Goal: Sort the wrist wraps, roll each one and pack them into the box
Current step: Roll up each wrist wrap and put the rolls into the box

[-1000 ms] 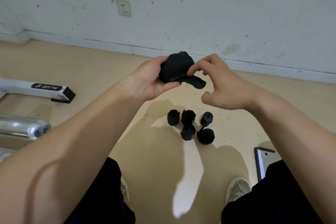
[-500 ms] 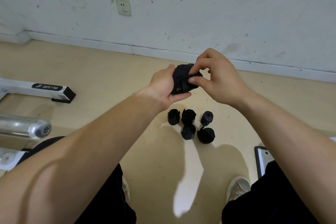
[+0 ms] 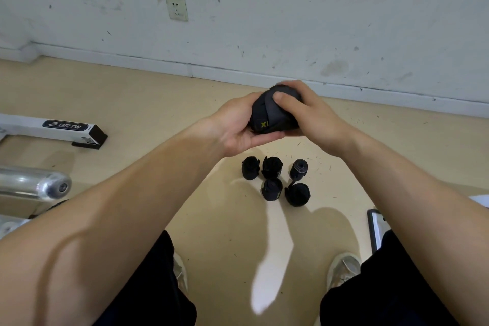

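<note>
A black wrist wrap (image 3: 272, 114) with yellow lettering, bundled into a tight roll, is held in the air between both hands, above the floor (image 3: 132, 103) and in front of the baseboard. The left hand (image 3: 235, 127) cups it from below and from the left, fingers curled under the roll. The right hand (image 3: 312, 114) clasps it from the right, its thumb pressed on the top of the roll and its fingers wrapped round the far side.

Below the hands, 5 rolled wraps (image 3: 271, 188) stand on the floor in a close cluster: 3 in the far row, 2 in the near row. The near-right one has a short loose tail reaching up toward the roll behind it.

Nearer the person, 2 pale shoes (image 3: 342, 268) show beside black trouser legs. A dark-framed flat object (image 3: 375, 227) lies at the right edge of view, partly hidden by the right arm. At the floor's left side lie a white bar (image 3: 53, 127) labelled BRTW and a chrome bar end (image 3: 39, 185). A wall socket (image 3: 176, 8) sits on the scuffed white wall.
</note>
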